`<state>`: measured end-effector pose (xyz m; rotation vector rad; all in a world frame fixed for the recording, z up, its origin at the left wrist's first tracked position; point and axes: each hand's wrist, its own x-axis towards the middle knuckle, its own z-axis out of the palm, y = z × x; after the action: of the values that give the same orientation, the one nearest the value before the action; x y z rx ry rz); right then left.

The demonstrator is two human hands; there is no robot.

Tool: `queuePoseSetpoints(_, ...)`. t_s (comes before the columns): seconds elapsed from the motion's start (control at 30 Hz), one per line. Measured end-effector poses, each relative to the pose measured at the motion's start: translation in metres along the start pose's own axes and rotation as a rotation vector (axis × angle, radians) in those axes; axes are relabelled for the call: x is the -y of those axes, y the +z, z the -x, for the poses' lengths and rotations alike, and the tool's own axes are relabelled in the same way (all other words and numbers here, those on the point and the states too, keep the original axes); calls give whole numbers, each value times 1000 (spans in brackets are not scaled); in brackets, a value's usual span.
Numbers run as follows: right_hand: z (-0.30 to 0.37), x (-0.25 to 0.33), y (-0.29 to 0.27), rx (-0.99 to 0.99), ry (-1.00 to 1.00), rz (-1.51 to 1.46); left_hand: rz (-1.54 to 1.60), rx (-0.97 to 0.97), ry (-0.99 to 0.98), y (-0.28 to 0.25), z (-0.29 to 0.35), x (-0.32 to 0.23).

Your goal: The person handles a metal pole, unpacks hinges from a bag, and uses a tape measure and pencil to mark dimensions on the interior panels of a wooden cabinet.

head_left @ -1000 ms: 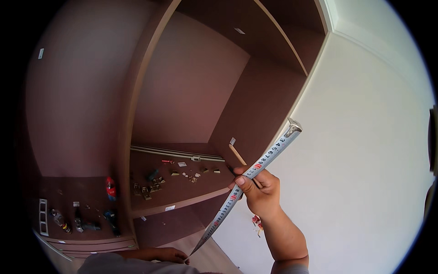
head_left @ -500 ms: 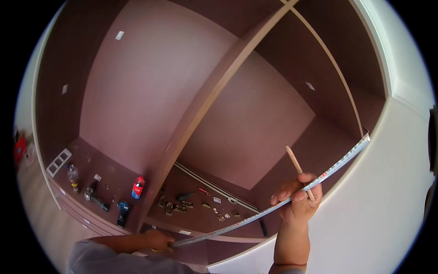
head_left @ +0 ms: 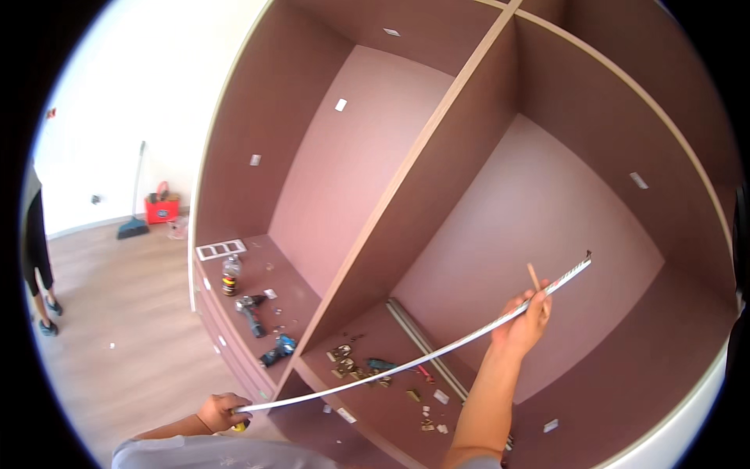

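My left hand [head_left: 219, 412], low at the left, is closed around a tape measure's case [head_left: 241, 425], of which only a bit of yellow and black shows. From it the long pale tape blade [head_left: 406, 364] runs up to the right, bowed slightly. Near its hooked end, my right hand [head_left: 525, 324] grips the blade with the fingers raised. A wooden pencil [head_left: 533, 275] also sits in that hand, sticking up past the blade. The hooked tip hangs free in front of the right compartment of a brownish-pink cabinet [head_left: 461, 148].
On the cabinet's lower left shelf lie a blue cordless drill [head_left: 278, 350], another power tool [head_left: 250, 314], a bottle [head_left: 231, 275] and a white frame [head_left: 221, 249]. Hinges [head_left: 344, 363], a screwdriver [head_left: 381, 364] and metal rails [head_left: 426, 344] lie right of the divider. A person [head_left: 39, 242] stands far left.
My view has turned left, bringing the floor, a broom and a person into sight. The tape's hooked end has come away from the cabinet's right front edge. Both hands keep their hold.
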<state>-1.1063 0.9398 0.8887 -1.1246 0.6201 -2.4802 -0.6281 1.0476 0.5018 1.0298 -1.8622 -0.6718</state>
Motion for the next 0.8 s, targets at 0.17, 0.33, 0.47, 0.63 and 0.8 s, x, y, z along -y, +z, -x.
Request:
queuePoseSetpoints(0.17, -48, -28, 8, -138, 36, -22, -291, -148, 47, -78, 25, -56)
queuePoseSetpoints(0.33, -90, -64, 57, -204, -22, -150, -385, -234, 33, -131, 19, -131)
queuePoseSetpoints(0.47, -87, -92, 146, -231, -186, -130, -412, -297, -81, -165, 24, -181)
queuePoseSetpoints(0.63, -144, -136, 196, -109, -344, 0, -453, -387, -211, -194, -6, -236)
queuePoseSetpoints(0.8, -200, -161, 227, 2, -438, 251, -696, -482, -71, -257, -38, -305)
